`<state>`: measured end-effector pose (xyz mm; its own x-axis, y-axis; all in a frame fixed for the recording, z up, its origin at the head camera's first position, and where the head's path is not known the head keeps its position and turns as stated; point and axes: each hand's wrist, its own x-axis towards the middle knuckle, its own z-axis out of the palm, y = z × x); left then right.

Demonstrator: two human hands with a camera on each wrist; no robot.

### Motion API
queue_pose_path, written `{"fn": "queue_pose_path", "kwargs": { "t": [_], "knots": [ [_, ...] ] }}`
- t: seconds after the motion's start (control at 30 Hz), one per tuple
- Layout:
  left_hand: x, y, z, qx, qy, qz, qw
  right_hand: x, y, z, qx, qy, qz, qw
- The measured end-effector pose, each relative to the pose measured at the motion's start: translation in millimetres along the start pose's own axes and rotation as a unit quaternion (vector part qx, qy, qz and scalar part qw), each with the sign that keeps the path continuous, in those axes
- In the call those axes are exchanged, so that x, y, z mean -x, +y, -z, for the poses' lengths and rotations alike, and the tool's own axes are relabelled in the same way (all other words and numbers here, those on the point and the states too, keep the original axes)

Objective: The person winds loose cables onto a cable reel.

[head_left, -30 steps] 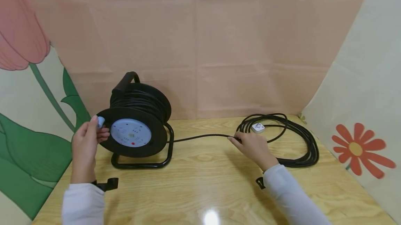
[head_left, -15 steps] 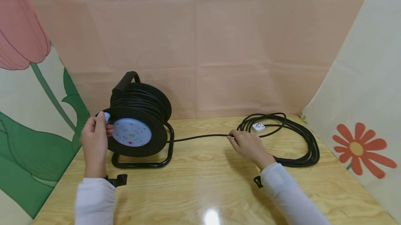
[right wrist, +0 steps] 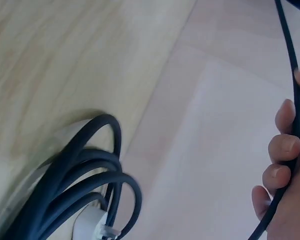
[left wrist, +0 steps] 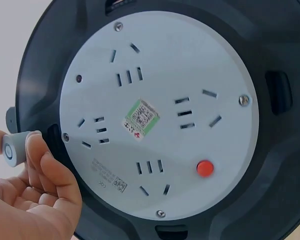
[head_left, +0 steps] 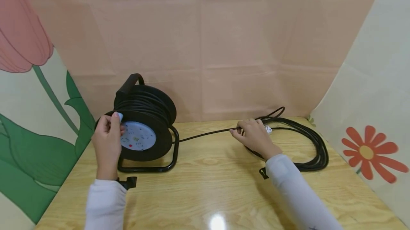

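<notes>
A black cable reel [head_left: 145, 103] stands on its tubular frame at the left of the table. My left hand [head_left: 108, 139] pinches the pale blue crank knob [left wrist: 15, 149] near the rim of the reel's front flange. Beside those fingers, the round socket panel [left wrist: 160, 110] shows slots and a red button [left wrist: 205, 168]. From the reel, a black cable [head_left: 205, 135] runs rightward, slanting up to my right hand [head_left: 256, 137], whose fingers curl round it. Behind and right of that hand lies a loose coil of cable [head_left: 317, 148], with a white plug [head_left: 268, 129] inside it.
The wooden table [head_left: 198, 187] ends at a pinkish backdrop [head_left: 224, 63]. Printed flower sheets flank it, one with a red flower [head_left: 366, 152] on the right. The reel's carrying handle [head_left: 128, 85] rises at its top.
My left hand has moved right with the knob along the flange, and the socket panel has turned. My right hand has risen slightly, lifting the cable; one loop of the coil now stands up.
</notes>
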<state>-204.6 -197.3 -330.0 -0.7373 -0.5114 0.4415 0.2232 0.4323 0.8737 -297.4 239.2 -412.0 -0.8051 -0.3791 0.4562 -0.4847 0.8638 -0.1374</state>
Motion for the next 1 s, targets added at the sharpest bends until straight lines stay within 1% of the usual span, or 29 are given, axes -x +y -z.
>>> {"fn": "queue_pose_path", "kwargs": {
  "t": [0.13,0.23,0.4,0.53,0.63,0.8,0.93,1.0],
  "knots": [
    [1.4,1.5,-4.9,-0.012,-0.001,-0.028,0.9995,-3.8,-6.9,3.7,-0.010,-0.022,0.000,1.000],
    [1.7,2.5,-7.9,-0.020,-0.003,-0.045,0.9988,-4.1,-11.2,3.7,0.000,-0.022,0.008,1.000],
    [4.6,3.6,-11.3,-0.028,-0.015,-0.061,0.9976,-6.5,-16.9,3.4,0.020,-0.001,0.017,1.000],
    [8.2,4.8,-13.8,-0.038,-0.021,-0.072,0.9964,-11.4,-22.2,3.9,0.014,0.015,0.017,1.000],
    [10.2,5.2,-16.6,-0.048,-0.030,-0.087,0.9946,-15.1,-27.0,4.5,0.007,0.028,0.026,0.999],
    [13.7,5.3,-22.2,-0.063,-0.051,-0.108,0.9908,-23.0,-40.7,9.4,0.010,0.061,0.066,0.996],
    [18.1,5.4,-27.6,-0.070,-0.072,-0.127,0.9868,-30.1,-57.2,15.5,0.019,0.090,0.114,0.989],
    [20.6,5.7,-30.6,-0.069,-0.085,-0.137,0.9845,-31.9,-64.5,16.7,0.023,0.097,0.135,0.986]
  ]
}}
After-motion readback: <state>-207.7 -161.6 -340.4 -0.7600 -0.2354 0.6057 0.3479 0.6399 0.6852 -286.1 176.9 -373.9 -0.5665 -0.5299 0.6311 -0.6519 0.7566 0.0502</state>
